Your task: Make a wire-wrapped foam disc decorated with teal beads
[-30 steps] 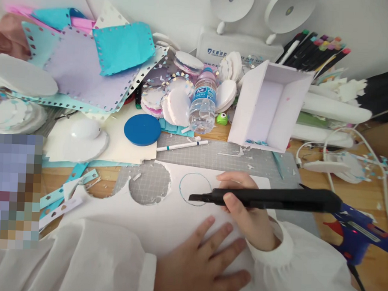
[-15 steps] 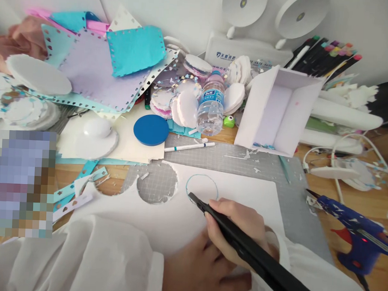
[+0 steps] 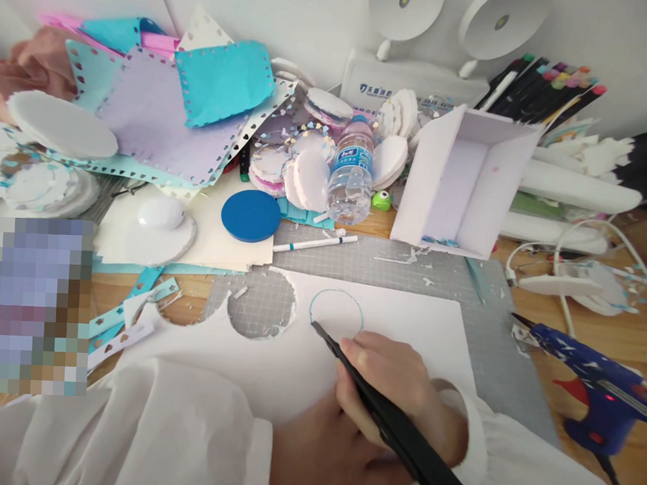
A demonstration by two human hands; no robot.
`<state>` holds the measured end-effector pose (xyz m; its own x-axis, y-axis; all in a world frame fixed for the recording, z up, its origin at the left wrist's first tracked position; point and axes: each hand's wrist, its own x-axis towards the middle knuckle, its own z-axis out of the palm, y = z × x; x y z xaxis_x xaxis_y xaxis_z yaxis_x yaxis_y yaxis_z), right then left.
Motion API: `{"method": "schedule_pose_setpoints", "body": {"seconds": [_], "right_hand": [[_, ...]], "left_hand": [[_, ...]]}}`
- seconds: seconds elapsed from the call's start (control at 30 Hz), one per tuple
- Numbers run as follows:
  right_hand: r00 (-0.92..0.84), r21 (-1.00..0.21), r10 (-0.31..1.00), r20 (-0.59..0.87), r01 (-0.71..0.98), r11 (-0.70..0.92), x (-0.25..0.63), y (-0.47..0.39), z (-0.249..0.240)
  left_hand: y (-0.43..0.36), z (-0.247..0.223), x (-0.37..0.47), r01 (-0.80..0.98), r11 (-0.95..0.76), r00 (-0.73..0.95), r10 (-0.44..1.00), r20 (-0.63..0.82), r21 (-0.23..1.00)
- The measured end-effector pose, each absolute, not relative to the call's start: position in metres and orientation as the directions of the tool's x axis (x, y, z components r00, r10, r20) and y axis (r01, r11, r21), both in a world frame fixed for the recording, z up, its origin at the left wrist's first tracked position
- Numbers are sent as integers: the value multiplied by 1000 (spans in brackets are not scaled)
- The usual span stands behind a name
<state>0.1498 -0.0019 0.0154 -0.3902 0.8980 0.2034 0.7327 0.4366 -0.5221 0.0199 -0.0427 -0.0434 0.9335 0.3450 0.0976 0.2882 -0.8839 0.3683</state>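
- Head view: R hand (image 3: 392,381) clamped on long, black, knife-like tool (image 3: 398,428), tip at lower-left edge of thin blue-green circle (image 3: 336,313) drawn on flat white sheet (image 3: 264,372).
- L hand (image 3: 314,446) rests flat on same sheet, fingers partly hidden behind R hand.
- Sheet lies on grey gridded mat (image 3: 504,336), wooden worktop (image 3: 189,304); round cutout (image 3: 261,308) left of circle.
- Beyond: flat blue disc (image 3: 250,216), slim white pen w/ coloured bands (image 3: 315,243); far right, blue glue gun w/ red trigger (image 3: 599,422).

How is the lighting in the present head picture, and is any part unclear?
Head view, lighting: soft, without strong glare; the left hand looks darker than the right hand over it. Head view, clarity: small print on the water bottle is too soft to read, and a pixelated patch at the left edge hides what is there.
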Motion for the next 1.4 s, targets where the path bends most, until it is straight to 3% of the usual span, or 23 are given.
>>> {"method": "schedule_pose_setpoints", "body": {"seconds": [0.1,0.23,0.47,0.77,1.03,1.23,1.4], "right_hand": [[-393,-537,893,222,714,448,151,-2,19],[-416,-547,875,247,685,480,153,-6,15],[-240,-560,963,122,785,267,154,-15,4],[-237,-537,958,160,794,286,149,-12,0],[-373,-490,903,213,759,429,146,-9,6],[-482,-541,842,244,652,530,158,1,17],[-623,-576,763,173,565,591,183,14,19]], "left_hand": [[-44,-44,21,351,-849,911,407,66,394],[-37,-40,14,279,-869,935,343,92,410],[-17,-19,3,97,-941,969,164,186,324],[-29,-29,8,145,-948,966,198,168,282],[-41,-45,16,197,-898,961,257,104,393],[-31,-35,14,166,-912,964,230,134,375],[-21,-14,5,141,-948,961,201,191,284]]}}
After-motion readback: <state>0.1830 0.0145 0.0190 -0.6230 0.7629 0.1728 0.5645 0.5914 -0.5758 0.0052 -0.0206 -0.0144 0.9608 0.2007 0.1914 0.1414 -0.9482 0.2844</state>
